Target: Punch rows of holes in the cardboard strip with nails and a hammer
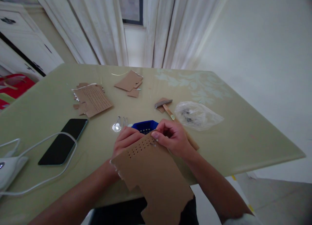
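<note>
A torn piece of brown cardboard [156,176] hangs tilted toward me, with rows of small punched holes along its upper edge. My left hand [125,140] grips it from behind near the upper left edge, its fingers partly hidden. At the upper right corner, my right hand [172,135] pinches the edge between thumb and fingers. A small shiny bit [153,144] shows by the holes, too small to name. Just behind the hands stands a blue perforated container [145,125], partly covered by them. Several nails [124,121] stand beside a shiny round disc [116,126].
A hammer [168,110] lies to the right of the container, its head on a cardboard scrap. Beside it sits a clear plastic bag [197,116] with dark bits inside. More cardboard, some punched [94,99], some plain [129,81], lies farther back. At left are a phone [63,142] and white cable [73,153].
</note>
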Demonstrator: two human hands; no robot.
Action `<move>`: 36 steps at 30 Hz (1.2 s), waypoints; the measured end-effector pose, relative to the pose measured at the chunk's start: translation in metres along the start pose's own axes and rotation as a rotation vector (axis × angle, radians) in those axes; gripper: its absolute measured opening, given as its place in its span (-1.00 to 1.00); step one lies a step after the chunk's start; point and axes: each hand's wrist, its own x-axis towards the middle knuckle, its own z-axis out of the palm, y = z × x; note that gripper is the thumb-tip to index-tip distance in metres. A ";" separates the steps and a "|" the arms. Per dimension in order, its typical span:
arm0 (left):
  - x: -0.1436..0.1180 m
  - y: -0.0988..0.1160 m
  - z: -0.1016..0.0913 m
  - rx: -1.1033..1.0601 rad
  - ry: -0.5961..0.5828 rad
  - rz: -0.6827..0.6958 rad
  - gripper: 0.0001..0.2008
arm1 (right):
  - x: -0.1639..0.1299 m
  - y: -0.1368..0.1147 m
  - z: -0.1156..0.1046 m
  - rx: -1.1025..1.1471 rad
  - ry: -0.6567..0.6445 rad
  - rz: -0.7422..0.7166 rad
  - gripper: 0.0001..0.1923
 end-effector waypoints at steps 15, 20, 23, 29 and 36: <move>0.045 -0.018 -0.044 0.135 0.108 -0.122 -0.74 | 0.017 0.001 -0.009 0.199 0.185 0.043 -0.38; 0.071 0.025 -0.029 0.545 -0.294 0.164 -0.54 | 0.013 0.003 -0.011 0.177 0.055 -0.016 -0.43; 0.077 0.025 -0.018 0.601 -0.352 0.298 -0.61 | 0.013 0.004 -0.012 0.160 0.017 -0.005 -0.43; 0.073 0.015 -0.019 0.518 -0.379 0.442 -0.65 | 0.015 -0.003 -0.013 0.094 -0.035 -0.008 -0.44; 0.084 0.021 -0.027 0.420 -0.346 0.419 -0.62 | 0.013 -0.006 -0.012 0.112 -0.022 -0.035 -0.45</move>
